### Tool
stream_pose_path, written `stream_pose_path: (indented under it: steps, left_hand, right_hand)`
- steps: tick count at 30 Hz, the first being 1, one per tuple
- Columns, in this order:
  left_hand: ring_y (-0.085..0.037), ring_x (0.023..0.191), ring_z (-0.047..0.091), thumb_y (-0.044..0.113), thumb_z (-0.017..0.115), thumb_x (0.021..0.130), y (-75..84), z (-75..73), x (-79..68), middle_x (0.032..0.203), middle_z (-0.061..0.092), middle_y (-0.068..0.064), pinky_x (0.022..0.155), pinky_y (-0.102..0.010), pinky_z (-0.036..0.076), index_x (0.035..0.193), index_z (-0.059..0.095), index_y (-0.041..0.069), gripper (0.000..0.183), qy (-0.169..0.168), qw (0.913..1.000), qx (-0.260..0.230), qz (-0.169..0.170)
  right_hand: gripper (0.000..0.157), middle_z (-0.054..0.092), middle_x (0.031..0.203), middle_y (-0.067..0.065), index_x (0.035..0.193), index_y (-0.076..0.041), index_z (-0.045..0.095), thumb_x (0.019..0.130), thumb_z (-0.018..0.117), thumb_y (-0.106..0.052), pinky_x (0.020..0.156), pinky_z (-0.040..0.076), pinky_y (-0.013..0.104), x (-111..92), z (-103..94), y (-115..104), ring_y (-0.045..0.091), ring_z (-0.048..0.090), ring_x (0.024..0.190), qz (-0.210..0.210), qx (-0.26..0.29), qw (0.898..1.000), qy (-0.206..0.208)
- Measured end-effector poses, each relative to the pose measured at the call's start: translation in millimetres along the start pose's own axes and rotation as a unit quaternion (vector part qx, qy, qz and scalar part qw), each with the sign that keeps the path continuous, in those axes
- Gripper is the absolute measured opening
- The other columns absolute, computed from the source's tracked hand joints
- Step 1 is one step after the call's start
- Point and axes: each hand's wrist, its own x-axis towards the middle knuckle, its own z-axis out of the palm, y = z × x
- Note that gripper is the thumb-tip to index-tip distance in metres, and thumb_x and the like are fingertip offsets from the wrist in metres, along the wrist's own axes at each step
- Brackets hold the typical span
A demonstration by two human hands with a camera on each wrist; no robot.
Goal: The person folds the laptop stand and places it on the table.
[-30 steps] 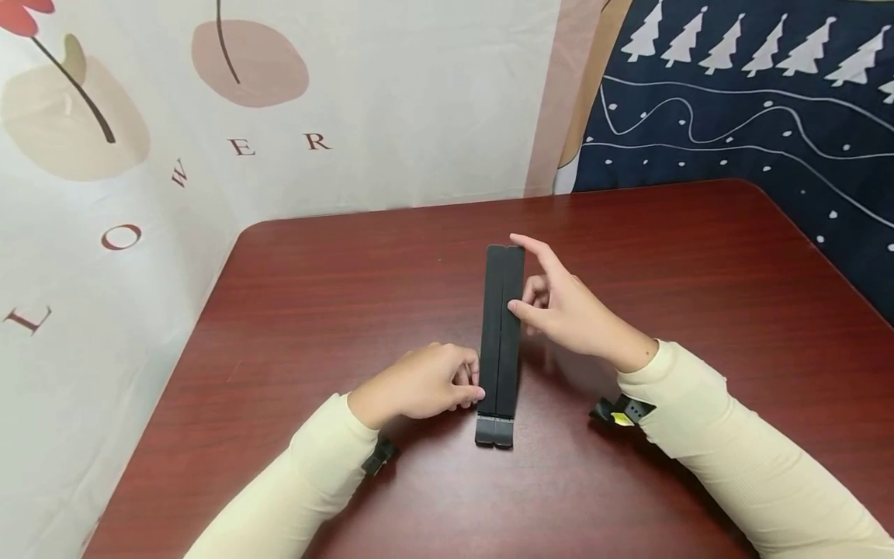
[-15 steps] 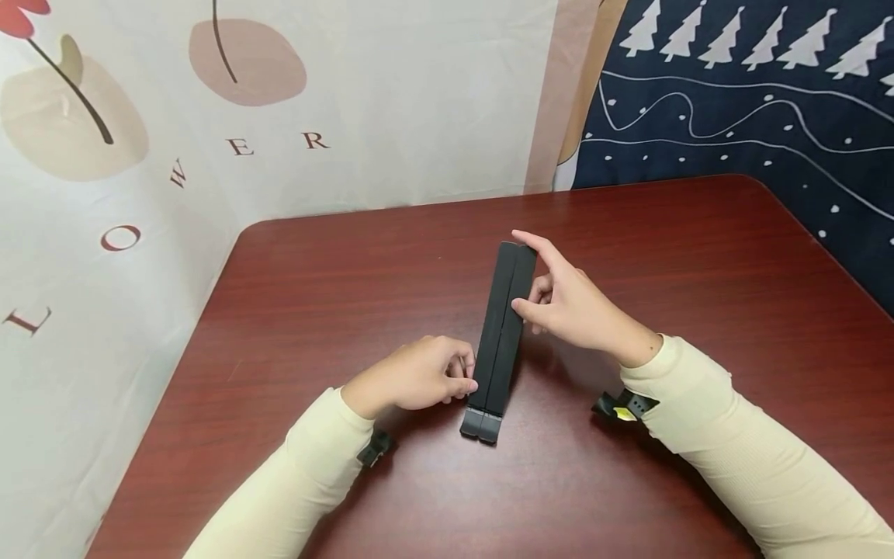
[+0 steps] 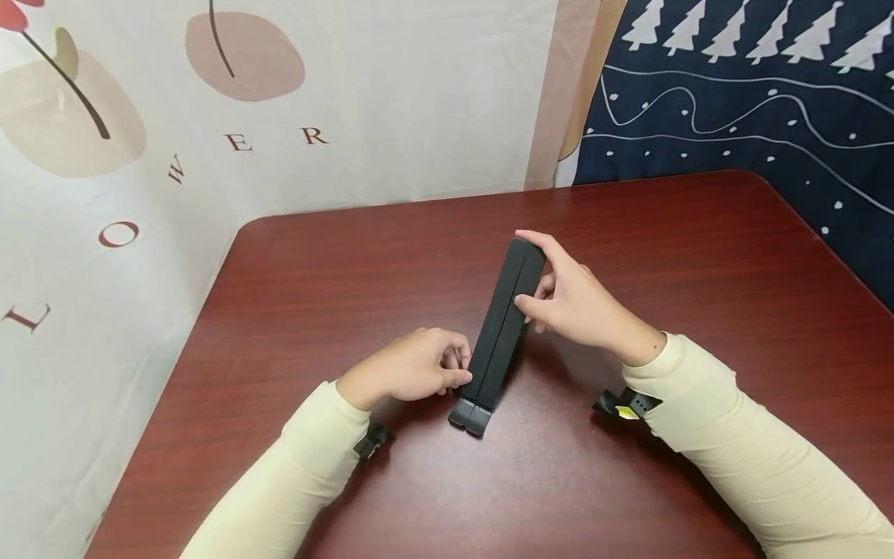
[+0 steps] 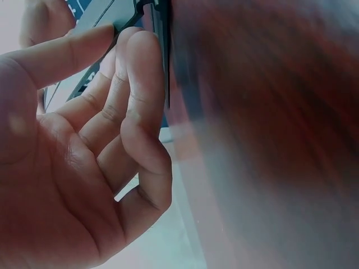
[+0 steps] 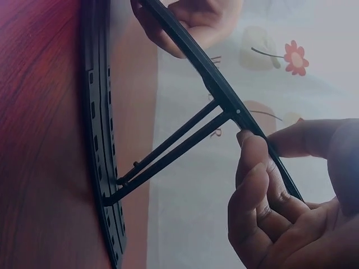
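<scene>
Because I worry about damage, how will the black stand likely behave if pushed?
The stand is probably light: its struts are slim, its base slotted. It may fold if pushed, since the top is propped at a slant. Rolling seems unlikely: the base looks flat.

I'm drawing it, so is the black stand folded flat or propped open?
The black stand is propped open: in the right wrist view, struts join its raised top to its slotted base.

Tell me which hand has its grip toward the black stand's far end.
The right hand: its thumb and fingers hold the black stand toward the far end, whereas the left hand pinches it closer to the person.
</scene>
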Motion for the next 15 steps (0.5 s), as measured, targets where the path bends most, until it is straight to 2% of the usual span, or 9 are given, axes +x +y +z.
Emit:
stream_pose_path:
  steps: [6,15]
  left_hand:
    - [-0.014,0.060,0.067,0.014,0.071,0.092,-1.7,-3.4,-0.2,0.071,0.071,0.003,0.066,-0.029,0.051,0.089,0.061,0.015,0.010,0.003,1.0000,-0.003,-0.002]
    - [-0.012,0.062,0.068,0.014,0.072,0.091,-7.6,-6.1,0.9,0.074,0.070,0.004,0.064,-0.029,0.053,0.090,0.062,0.016,0.010,0.023,0.9995,0.005,-0.019]
  right_hand:
    - [0.074,0.068,0.069,0.013,0.154,-0.028,0.027,0.094,0.064,-0.004,0.055,0.056,0.033,0.4,0.3,-0.5,0.034,0.067,0.057,0.008,0.018,1.000,0.002]
    - [0.072,0.069,0.072,0.021,0.154,-0.026,0.026,0.096,0.061,-0.004,0.054,0.054,0.032,0.2,0.5,-1.1,0.030,0.066,0.055,0.005,0.030,1.000,-0.001]
